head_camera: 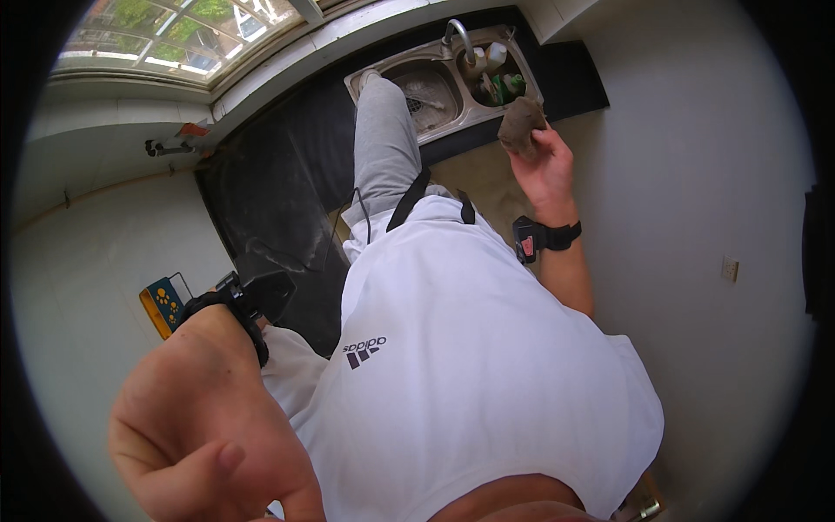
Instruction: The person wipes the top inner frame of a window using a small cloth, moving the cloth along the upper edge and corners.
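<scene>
My right hand (543,171) grips a crumpled brown-grey cloth (520,122), held up near the right corner of the steel double sink (464,112). A black strap with a small device (527,240) circles that wrist. My left hand (215,430) looms large at the lower left, close to the camera. Its thumb is bent, and the other fingers run out of the frame, so whether they hold anything is hidden. My left wrist also carries a black strapped device (251,293). My grey-trousered leg (389,130) reaches toward the left basin, its pale foot (368,77) at the sink's rim.
Several bottles (496,59) stand in the right basin by the curved faucet (458,32). Black countertop (261,169) runs below a barred window (176,39). A teal-and-yellow paw-print item (163,305) is near the left wrist. A socket (730,269) is on the right wall.
</scene>
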### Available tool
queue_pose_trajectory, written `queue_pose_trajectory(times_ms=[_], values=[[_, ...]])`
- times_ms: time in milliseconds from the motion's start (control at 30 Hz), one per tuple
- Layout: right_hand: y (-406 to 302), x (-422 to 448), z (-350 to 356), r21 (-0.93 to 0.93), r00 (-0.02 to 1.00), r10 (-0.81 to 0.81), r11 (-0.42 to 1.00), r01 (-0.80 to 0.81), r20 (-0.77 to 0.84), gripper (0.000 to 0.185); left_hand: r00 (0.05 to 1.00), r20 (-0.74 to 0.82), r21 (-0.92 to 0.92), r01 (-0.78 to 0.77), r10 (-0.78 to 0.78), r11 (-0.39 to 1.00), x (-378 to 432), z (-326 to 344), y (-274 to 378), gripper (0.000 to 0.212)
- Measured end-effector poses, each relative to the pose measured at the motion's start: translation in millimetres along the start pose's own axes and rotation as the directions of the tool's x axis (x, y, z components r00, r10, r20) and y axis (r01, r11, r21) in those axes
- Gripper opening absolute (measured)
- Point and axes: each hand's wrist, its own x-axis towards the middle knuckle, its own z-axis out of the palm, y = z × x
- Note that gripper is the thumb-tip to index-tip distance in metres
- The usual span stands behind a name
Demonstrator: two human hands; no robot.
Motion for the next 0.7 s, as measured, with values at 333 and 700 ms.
queue_pose_trajectory(times_ms=[333,700], values=[[-8,-12,9,-0.106,0.995,-0.08,0.991,0.085,0.052,0.052,0.915,-0.01,-0.737,0.266,-0.403,0.622,2,47,-15,0.024],[-12,-19,22,-0.253,0.988,-0.148,0.955,0.157,0.054,0.041,0.045,0.617,-0.291,0.941,-0.786,-0.175,-177,176,17,0.016]])
